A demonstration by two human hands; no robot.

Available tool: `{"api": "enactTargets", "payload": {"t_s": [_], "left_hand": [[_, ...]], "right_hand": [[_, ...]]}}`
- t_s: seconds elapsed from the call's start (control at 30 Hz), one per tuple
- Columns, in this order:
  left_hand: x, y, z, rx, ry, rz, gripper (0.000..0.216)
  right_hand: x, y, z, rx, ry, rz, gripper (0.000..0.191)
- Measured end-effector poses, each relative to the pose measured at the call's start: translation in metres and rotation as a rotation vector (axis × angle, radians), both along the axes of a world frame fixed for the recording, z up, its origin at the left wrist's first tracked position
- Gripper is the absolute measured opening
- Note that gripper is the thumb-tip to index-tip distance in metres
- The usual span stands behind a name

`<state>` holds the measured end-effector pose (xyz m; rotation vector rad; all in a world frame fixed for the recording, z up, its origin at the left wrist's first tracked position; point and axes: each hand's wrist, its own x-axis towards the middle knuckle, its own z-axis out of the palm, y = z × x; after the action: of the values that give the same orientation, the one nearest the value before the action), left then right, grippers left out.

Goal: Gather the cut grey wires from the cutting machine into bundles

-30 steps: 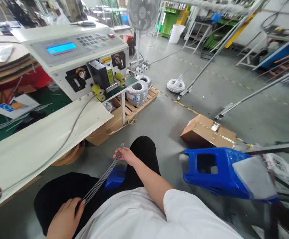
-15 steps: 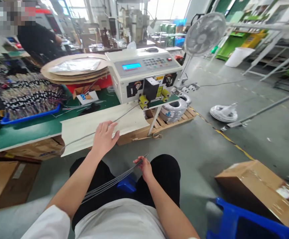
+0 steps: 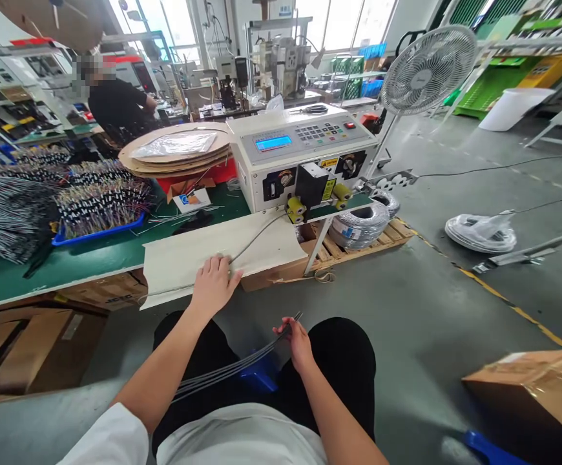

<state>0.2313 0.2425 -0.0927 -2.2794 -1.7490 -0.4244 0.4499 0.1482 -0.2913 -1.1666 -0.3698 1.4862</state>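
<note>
A grey cable (image 3: 258, 239) comes out at the yellow rollers (image 3: 295, 208) of the cable cutting machine (image 3: 248, 169) and runs down across a cream sheet (image 3: 174, 258). My left hand (image 3: 214, 284) lies over this cable on the sheet, fingers stretched out and thumb apart; the cable passes beneath it. Above my lap, my right hand (image 3: 297, 342) is closed around a bundle of cut grey cables (image 3: 227, 371) near one end. The bundle sags leftward across my thighs, and my left forearm hides its far end.
Left on the green bench (image 3: 87, 266) stands a blue tray (image 3: 99, 236) of wire pieces beside more grey cables (image 3: 4, 213). Round cardboard discs (image 3: 174, 155) adjoin the machine. A fan (image 3: 429, 74), cable coils (image 3: 480, 232) and a carton (image 3: 533, 387) stand to the right. A person (image 3: 119, 106) sits behind.
The view has shifted left, so the scene sits further right. My left hand has moved down the sheet, nearer its front edge. My right hand still holds the cable bundle.
</note>
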Motion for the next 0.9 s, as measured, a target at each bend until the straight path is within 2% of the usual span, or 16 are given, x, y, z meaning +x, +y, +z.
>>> {"api": "enactTargets", "payload": {"t_s": [0.17, 0.3, 0.4, 0.5, 0.63, 0.73, 0.9], "left_hand": [[-0.052, -0.021, 0.001, -0.032, 0.077, -0.176, 0.034], [-0.083, -0.063, -0.007, 0.058, 0.152, -0.361, 0.021], [-0.081, -0.107, -0.028, 0.02, 0.172, -0.472, 0.019], [-0.069, -0.145, -0.058, -0.118, 0.147, -0.512, 0.02], [-0.062, -0.171, -0.087, -0.283, 0.128, -0.525, 0.023], [-0.066, -0.176, -0.093, -0.337, 0.134, -0.515, 0.023], [-0.072, -0.178, -0.094, -0.394, 0.17, -0.47, 0.026]], "right_hand": [[-0.003, 0.0, 0.008, 0.012, 0.01, -0.018, 0.048], [-0.004, -0.001, 0.016, 0.045, 0.013, -0.039, 0.048], [-0.006, -0.002, 0.022, 0.062, 0.043, -0.037, 0.05], [-0.008, -0.003, 0.025, 0.062, 0.065, -0.035, 0.048], [-0.011, -0.006, 0.024, 0.076, 0.083, -0.05, 0.046], [-0.011, -0.009, 0.024, 0.076, 0.083, -0.048, 0.045], [-0.01, -0.01, 0.023, 0.092, 0.067, -0.025, 0.043]]}}
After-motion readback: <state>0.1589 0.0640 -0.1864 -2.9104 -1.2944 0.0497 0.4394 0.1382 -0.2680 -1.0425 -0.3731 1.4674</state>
